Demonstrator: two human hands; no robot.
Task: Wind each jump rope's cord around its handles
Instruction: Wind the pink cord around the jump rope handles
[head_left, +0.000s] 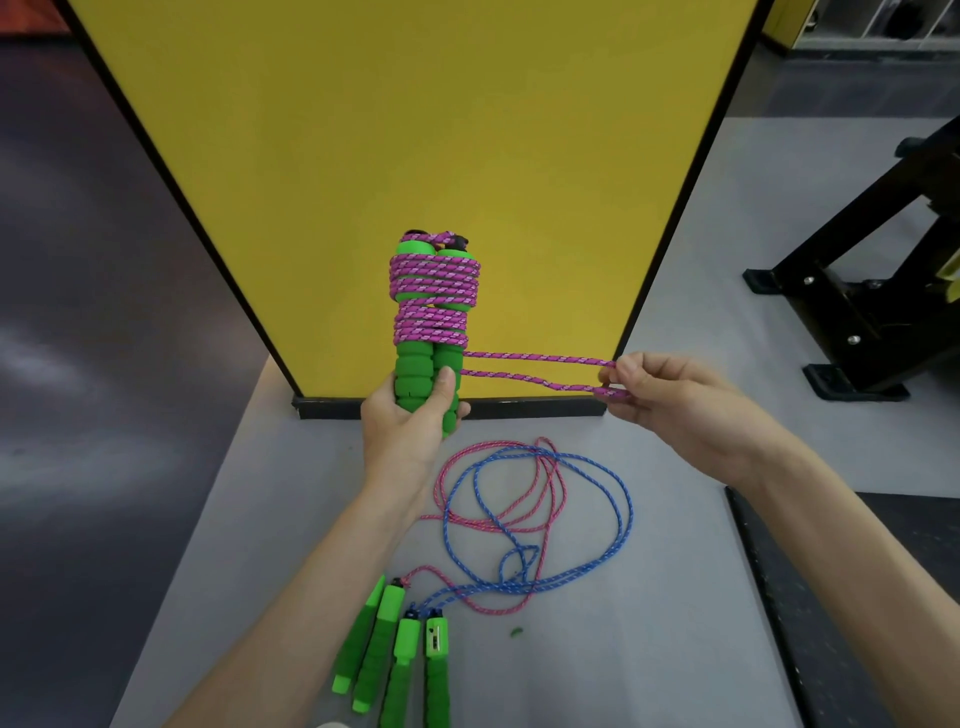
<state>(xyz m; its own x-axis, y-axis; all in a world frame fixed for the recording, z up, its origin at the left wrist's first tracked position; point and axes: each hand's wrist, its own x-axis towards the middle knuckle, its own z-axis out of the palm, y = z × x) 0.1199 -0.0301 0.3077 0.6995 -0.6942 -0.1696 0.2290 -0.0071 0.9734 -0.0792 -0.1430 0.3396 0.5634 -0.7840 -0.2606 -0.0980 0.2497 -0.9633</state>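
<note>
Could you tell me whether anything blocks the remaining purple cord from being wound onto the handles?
Nothing lies across the taut purple cord; only the left hand gripping the handles covers the foam below the coils.

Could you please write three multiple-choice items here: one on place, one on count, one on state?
1. Where do the blue cord and pink cord lie? A. on the grey floor B. over a chair C. in a box
2. How many green handles lie on that floor? A. two B. four C. six
3. The purple cord is: A. fully wound B. partly wound C. wholly loose
Answers: 1 A, both sprawl there; 2 B, four lie side by side; 3 B, the right hand pinches its unwound loop, the left hand grips the wound handles.
</note>
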